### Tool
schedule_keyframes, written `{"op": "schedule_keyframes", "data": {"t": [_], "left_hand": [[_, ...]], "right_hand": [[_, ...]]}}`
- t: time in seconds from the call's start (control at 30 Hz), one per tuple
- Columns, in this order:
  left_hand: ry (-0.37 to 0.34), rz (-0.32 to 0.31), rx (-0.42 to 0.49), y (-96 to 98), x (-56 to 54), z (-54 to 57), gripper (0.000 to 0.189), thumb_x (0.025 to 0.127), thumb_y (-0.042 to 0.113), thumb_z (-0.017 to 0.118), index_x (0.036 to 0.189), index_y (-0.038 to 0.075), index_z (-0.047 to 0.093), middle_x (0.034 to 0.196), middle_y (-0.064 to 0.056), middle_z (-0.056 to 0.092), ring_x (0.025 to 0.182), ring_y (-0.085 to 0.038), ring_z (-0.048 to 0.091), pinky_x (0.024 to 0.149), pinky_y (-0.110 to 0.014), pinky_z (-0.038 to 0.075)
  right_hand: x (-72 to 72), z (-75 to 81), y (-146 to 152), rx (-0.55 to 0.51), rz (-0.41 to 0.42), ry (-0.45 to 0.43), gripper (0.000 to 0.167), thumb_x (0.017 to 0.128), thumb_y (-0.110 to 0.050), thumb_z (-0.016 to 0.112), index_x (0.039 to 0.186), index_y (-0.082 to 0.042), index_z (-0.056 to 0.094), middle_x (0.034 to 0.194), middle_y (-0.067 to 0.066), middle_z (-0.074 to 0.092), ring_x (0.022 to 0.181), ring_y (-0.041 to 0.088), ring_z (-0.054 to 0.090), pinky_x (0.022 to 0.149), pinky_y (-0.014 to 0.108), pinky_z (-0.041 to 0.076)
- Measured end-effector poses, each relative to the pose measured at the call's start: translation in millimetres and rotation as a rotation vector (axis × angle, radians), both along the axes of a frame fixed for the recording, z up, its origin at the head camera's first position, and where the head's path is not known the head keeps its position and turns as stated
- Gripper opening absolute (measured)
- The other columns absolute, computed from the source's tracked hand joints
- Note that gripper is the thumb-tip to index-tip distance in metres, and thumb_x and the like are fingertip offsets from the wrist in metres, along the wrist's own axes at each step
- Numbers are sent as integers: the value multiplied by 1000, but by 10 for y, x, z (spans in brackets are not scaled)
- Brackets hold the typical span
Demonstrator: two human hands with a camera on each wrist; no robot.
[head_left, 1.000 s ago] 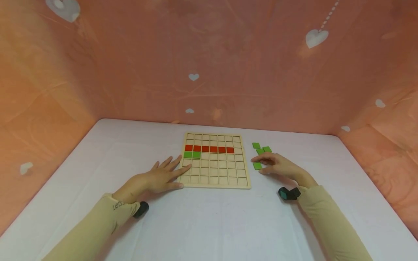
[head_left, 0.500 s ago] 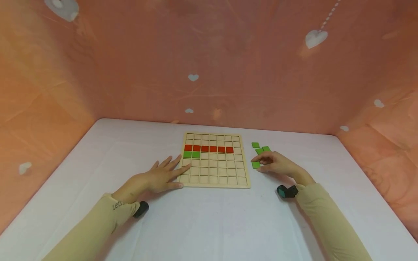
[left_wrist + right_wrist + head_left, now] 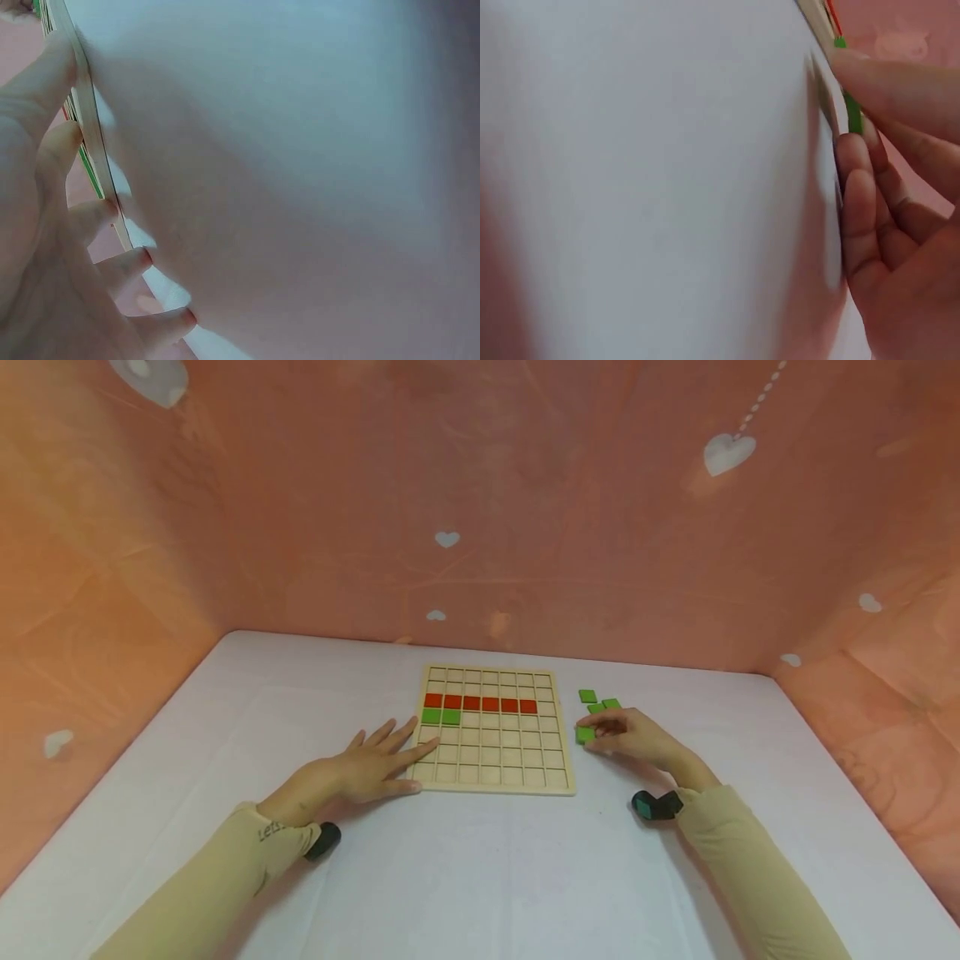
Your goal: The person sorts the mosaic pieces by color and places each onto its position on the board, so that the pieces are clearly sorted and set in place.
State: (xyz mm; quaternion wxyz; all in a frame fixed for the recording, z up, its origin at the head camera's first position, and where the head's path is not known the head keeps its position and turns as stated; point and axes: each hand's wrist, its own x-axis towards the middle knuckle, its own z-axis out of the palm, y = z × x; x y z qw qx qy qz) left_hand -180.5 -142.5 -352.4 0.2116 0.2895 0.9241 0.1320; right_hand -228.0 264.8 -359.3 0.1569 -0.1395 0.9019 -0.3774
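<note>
A wooden grid board lies on the table, with a row of several red tiles and, below its left end, two green tiles. My left hand is spread at the board's left edge, index finger and thumb resting on its border. To the right of the board, my right hand pinches a green tile between thumb and fingers. In the right wrist view that green tile shows edge-on, raised off the white cloth, the other fingers curled below it.
Several loose green tiles lie just beyond my right hand, partly covered by it. A white cloth covers the table. An orange-pink curtain with hearts stands behind and at both sides.
My right hand has closed on the green tile nearest it and lifted it slightly from the cloth, shifting a little to the left. The left hand and the board have stayed put.
</note>
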Motion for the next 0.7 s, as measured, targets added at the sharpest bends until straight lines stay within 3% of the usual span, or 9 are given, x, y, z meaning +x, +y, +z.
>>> {"op": "schedule_keyframes", "data": {"t": [0.37,0.7], "left_hand": [[-4,4,6,5,11,16,66,98,45,49,153,21,22,160,-21,4,144,-49,2,107,-73,5],[-3,15,3,11,28,15,67,97,46,50,153,22,22,160,-20,4,144,-49,2,107,-73,5]], "right_hand": [[-54,43,-116,-5,-47,33,38,86,-19,71,121,-6,65,114,11,63,100,20,56,83,27,46],[-78,116,-277,-51,-46,37,40,84,-17,72,121,-4,65,107,12,63,94,19,55,75,25,49]]}}
